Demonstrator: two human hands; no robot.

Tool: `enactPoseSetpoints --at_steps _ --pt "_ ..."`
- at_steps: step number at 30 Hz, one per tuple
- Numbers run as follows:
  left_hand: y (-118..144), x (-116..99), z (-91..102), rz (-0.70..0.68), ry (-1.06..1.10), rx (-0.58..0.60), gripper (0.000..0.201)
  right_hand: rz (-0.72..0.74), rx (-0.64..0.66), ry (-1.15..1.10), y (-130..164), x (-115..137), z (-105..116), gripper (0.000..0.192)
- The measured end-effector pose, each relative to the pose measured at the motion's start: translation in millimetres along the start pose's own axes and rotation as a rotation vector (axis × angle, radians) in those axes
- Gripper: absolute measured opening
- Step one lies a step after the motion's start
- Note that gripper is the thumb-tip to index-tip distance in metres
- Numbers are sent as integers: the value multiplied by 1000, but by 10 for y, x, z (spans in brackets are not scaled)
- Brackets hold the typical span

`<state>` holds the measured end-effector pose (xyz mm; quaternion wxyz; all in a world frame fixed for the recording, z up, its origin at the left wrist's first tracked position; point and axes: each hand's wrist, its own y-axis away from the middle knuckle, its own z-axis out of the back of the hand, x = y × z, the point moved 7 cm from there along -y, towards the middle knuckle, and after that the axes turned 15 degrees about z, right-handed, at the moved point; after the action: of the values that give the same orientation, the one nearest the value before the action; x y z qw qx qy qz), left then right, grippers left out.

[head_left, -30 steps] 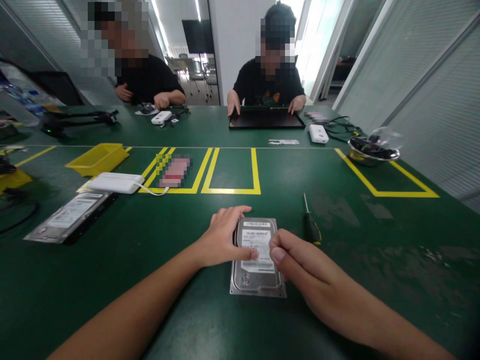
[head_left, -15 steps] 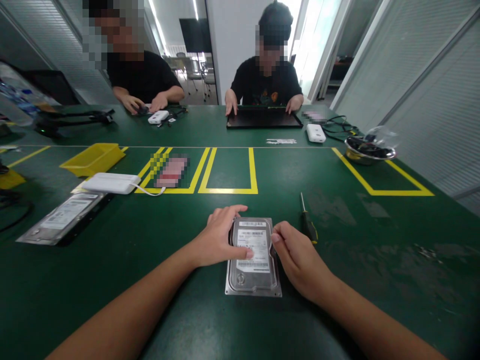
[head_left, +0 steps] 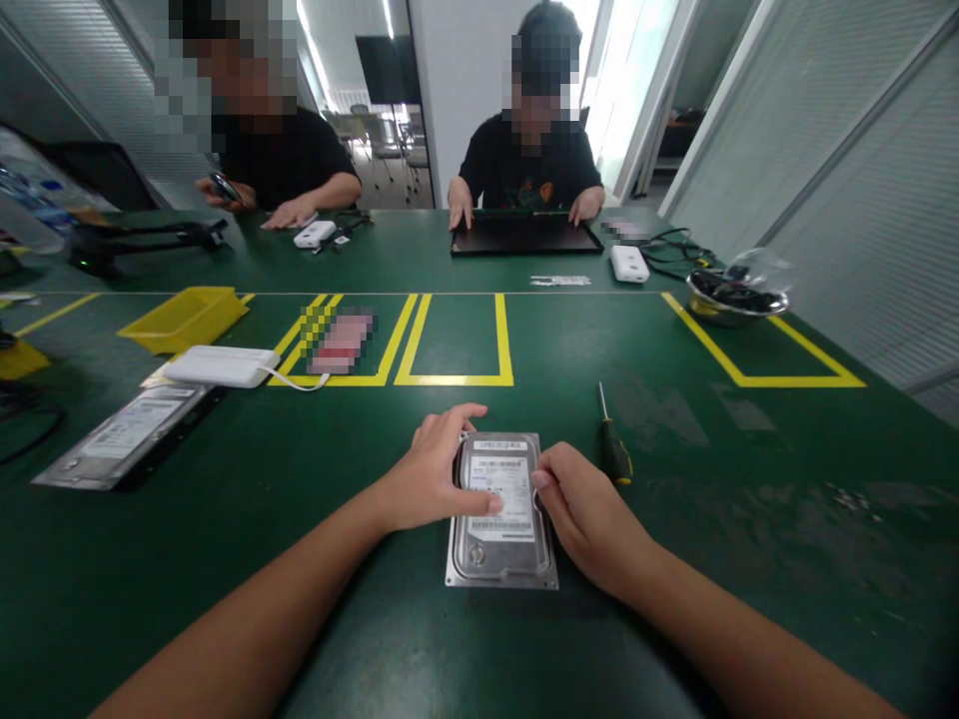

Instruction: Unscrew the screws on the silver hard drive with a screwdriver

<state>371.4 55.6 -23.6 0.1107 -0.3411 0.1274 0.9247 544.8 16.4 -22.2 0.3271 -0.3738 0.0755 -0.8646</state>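
Observation:
A silver hard drive (head_left: pixel 500 549) with a white label lies flat on the green table in front of me. My left hand (head_left: pixel 435 474) grips it from the left, thumb across the label, index finger stretched past the far edge. At the drive's right edge, my right hand (head_left: pixel 580 504) is closed, its fingers curled and the thumb pressed against the rim. What lies beneath those curled fingers is hidden. A screwdriver (head_left: pixel 615 454) with a black and yellow handle rests just beyond my right hand.
Left are another hard drive (head_left: pixel 124 439), a white power bank (head_left: pixel 223 366) and a yellow tray (head_left: pixel 184 318). Small loose screws (head_left: pixel 854 501) lie at right, with a metal bowl (head_left: pixel 738 305) beyond. Across the table, one person holds a black panel (head_left: pixel 525 235); another person (head_left: pixel 289 160) sits left.
My hands and the drive keep nearly the same pose, with a slight shift of the view. The person at the left has raised a dark object in one hand.

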Motion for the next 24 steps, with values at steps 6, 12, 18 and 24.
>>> enactPoseSetpoints --at_steps 6,12,18,24 --pt "-4 7 2 -15 -1 -10 100 5 -20 -33 -15 -20 6 20" --pt "82 -173 142 -162 19 -220 73 -6 -57 -116 -30 -19 39 19" --pt "337 -701 108 -437 -189 -375 22 5 -93 -318 -37 33 84 23" --pt "378 -948 84 -466 36 -257 15 -36 -132 -610 -41 64 143 30"
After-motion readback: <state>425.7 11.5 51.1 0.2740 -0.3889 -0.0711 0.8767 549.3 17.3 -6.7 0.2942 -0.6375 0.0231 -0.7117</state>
